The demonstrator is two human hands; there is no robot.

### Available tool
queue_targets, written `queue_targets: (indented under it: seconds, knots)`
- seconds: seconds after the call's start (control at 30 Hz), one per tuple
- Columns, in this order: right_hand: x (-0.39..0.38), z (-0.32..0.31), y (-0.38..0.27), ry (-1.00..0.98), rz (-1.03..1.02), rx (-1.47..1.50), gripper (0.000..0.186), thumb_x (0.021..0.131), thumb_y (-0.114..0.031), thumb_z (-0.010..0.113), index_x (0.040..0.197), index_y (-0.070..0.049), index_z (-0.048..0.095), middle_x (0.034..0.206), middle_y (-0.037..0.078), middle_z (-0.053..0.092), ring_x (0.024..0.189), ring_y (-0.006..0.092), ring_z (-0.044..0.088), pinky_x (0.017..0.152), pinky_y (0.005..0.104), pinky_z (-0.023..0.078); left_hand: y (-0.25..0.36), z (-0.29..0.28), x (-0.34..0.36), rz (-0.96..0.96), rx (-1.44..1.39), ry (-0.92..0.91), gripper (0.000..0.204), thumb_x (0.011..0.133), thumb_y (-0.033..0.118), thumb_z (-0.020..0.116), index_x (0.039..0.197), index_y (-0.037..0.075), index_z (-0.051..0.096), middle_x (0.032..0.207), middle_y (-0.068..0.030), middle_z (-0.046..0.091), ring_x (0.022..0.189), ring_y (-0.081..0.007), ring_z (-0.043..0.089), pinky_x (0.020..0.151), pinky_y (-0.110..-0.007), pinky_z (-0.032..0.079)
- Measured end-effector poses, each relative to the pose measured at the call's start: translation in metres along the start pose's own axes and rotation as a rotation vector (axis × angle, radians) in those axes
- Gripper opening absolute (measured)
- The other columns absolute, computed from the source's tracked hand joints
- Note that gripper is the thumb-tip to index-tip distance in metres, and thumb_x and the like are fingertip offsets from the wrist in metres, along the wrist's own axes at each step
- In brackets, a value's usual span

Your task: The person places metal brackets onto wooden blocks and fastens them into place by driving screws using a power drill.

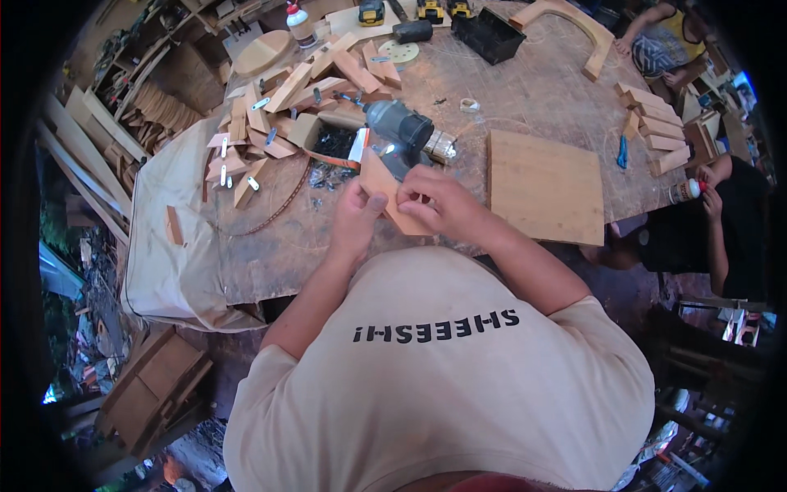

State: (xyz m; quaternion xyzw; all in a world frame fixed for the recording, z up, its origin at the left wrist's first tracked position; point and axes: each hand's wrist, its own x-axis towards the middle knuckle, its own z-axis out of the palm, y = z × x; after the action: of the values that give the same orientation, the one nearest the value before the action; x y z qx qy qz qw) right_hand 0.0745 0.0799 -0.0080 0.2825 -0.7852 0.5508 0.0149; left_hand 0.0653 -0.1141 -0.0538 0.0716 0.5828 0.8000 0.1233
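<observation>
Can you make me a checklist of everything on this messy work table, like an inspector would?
Surface: round wooden table, scratched and dusty, with a beige cloth hanging off its left edge.
Job's things: both hands hold a small flat wood piece; a cordless drill lies just behind it.
Clutter: heap of wood offcuts, open box of dark screws, square board, stacked blocks, curved wood piece, glue bottle.
Grippers: left hand and right hand both pinch the wood piece.
Cables: nothing seen.
Surroundings: another person's hand holds a bottle at the right; wood scraps lie on the floor.
</observation>
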Motion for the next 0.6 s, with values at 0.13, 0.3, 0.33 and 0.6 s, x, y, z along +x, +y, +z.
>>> queue_targets:
  seconds: [0.13, 0.3, 0.33, 0.6]
  knots:
    - [0.002, -0.003, 0.004, -0.018, -0.019, -0.116, 0.010, 0.082, -0.009, 0.063, 0.087, -0.003, 0.057, 0.085, 0.012, 0.055, 0.076, 0.0280, 0.056, 0.067, 0.0358, 0.045, -0.002, 0.004, 0.000, -0.034, -0.059, 0.013, 0.043, 0.088, 0.034, 0.063, 0.116, 0.003, 0.050, 0.106, -0.0054, 0.059, 0.094, -0.0135, 0.059, 0.077, -0.030, 0.051]
    - [0.001, -0.007, 0.008, 0.030, 0.038, -0.127, 0.011, 0.083, -0.012, 0.062, 0.087, -0.003, 0.057, 0.080, 0.012, 0.055, 0.073, 0.0292, 0.057, 0.065, 0.0357, 0.045, -0.002, 0.006, 0.004, -0.066, -0.111, 0.021, 0.056, 0.087, 0.043, 0.061, 0.122, 0.003, 0.046, 0.108, -0.0072, 0.059, 0.096, -0.0170, 0.060, 0.083, -0.033, 0.050]
    - [0.001, -0.007, 0.009, 0.074, 0.064, -0.117, 0.011, 0.083, -0.012, 0.063, 0.086, -0.002, 0.057, 0.080, 0.012, 0.056, 0.072, 0.0278, 0.057, 0.065, 0.0349, 0.045, -0.002, 0.006, 0.004, -0.060, -0.173, 0.060, 0.051, 0.088, 0.040, 0.061, 0.122, 0.004, 0.047, 0.106, -0.0069, 0.060, 0.095, -0.0167, 0.060, 0.082, -0.033, 0.050]
    - [-0.001, -0.009, 0.001, 0.133, 0.031, 0.040, 0.013, 0.080, -0.008, 0.068, 0.090, -0.002, 0.062, 0.082, 0.009, 0.060, 0.074, 0.0189, 0.061, 0.064, 0.0293, 0.047, 0.005, 0.008, 0.006, -0.022, -0.146, -0.020, 0.064, 0.083, 0.050, 0.064, 0.121, 0.002, 0.046, 0.106, -0.0075, 0.060, 0.096, -0.0173, 0.060, 0.082, -0.032, 0.050]
